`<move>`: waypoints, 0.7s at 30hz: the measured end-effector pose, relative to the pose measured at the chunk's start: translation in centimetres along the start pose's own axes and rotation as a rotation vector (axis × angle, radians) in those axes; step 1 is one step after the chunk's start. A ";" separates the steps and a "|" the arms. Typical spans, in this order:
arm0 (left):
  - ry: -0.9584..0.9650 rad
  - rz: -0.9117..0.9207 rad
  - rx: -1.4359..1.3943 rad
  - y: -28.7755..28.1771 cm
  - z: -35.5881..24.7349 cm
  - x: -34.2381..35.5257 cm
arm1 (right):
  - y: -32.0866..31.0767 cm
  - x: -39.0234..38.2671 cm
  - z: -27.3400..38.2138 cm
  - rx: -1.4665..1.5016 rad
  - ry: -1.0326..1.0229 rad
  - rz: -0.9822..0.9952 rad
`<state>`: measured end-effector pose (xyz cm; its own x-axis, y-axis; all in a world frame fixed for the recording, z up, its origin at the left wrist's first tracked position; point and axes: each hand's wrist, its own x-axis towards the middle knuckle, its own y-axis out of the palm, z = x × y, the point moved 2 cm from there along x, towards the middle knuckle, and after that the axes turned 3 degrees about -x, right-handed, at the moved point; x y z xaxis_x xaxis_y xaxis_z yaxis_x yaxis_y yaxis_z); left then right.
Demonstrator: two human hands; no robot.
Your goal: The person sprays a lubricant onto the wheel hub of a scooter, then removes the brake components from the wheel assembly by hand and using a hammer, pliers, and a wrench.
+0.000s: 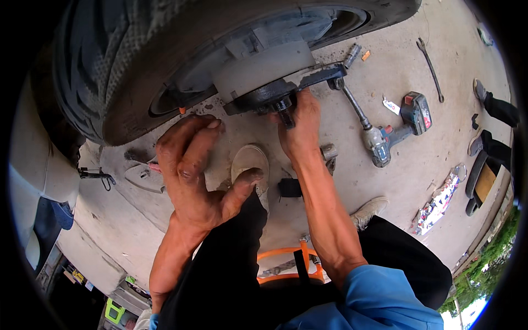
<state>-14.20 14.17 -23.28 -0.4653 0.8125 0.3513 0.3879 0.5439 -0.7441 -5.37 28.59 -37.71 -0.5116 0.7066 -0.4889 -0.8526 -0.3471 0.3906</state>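
Note:
A large black tyre (93, 71) with a grey metal hub (269, 69) fills the upper part of the view. Against the hub's near side sits a black, greasy metal arm (258, 96), from which a dark threaded shaft (285, 114) sticks out toward me. My right hand (301, 122) grips this arm from below beside the shaft; most of its fingers are hidden behind the metal. To the left, my left hand (192, 170) hangs near the rim, soiled and holding nothing, its thumb apart from the bent fingers.
On the concrete floor at right lie a cordless impact wrench (390, 129) with a long extension, a loose socket (352, 56) and a spanner (430, 69). Below me is an orange-framed stool (283, 253). A person's legs (499, 110) stand at the far right.

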 end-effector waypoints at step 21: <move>0.100 0.032 0.500 3.4 -4.5 7.2 | -0.3 0.2 1.8 0.066 0.083 0.079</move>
<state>-12.61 22.80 -20.69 -0.3716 0.8564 0.3584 -0.0389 0.3713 -0.9277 -5.03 29.95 -36.53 -0.5866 0.6238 -0.5165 -0.8017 -0.3567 0.4796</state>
